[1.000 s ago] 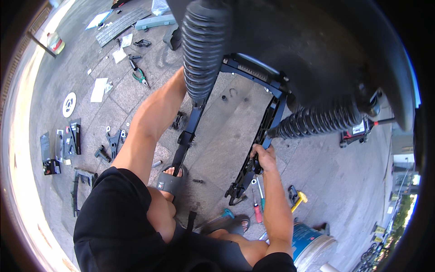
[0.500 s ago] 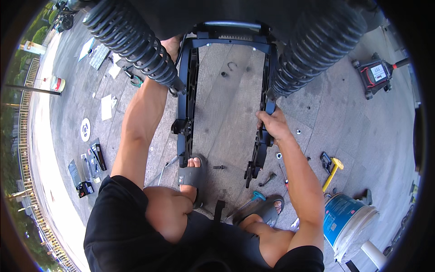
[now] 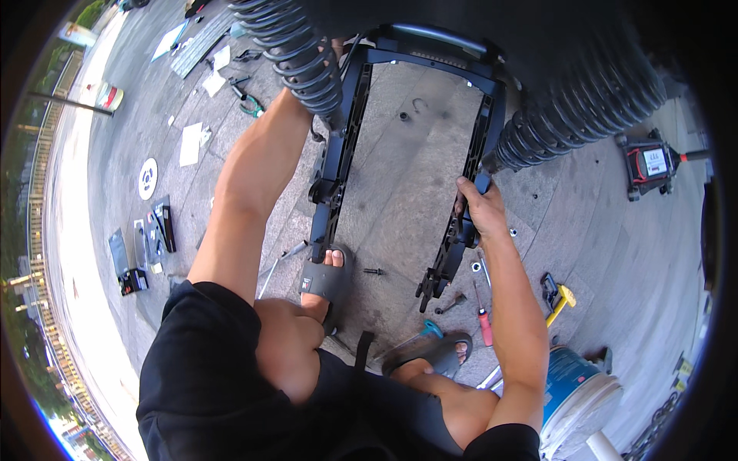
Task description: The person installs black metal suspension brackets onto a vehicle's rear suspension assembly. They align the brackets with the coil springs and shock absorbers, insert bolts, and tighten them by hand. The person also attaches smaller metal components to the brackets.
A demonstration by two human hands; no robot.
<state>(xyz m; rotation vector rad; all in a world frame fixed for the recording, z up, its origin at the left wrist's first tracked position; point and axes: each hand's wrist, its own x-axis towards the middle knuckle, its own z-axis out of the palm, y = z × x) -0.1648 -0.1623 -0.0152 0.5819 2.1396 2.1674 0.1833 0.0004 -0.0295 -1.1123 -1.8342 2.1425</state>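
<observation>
Plainly, from my seat at the far end, the right hand [image 3: 483, 211] is the easier one to read. Its forearm [image 3: 520, 330] rises from the lower right, tilted a little inward, and the hand wraps the right leg of a black U-shaped frame [image 3: 353, 115]. The thumb lies along the inner edge, pointing up, and the back of the hand faces outward; I read the fingers as curled around the leg, just below the lower end of the right coil spring [image 3: 580, 107].

The left arm reaches further. I follow it from the black sleeve [image 3: 204, 338], bent outward at the elbow, then slanting up and inward to the left coil spring [image 3: 296, 61]. Behind those coils I get only a sliver of the left hand [image 3: 337, 48], beside the frame's upper left corner, so I cannot tell how its fingers stand.

The frame sits between both springs, crossbar at the top, its two legs pointing down toward the person's sandals [image 3: 327, 283]. The left leg's end is right by the left foot; a bolt [image 3: 373, 271] lies on the paving between the legs' lower ends.
</observation>
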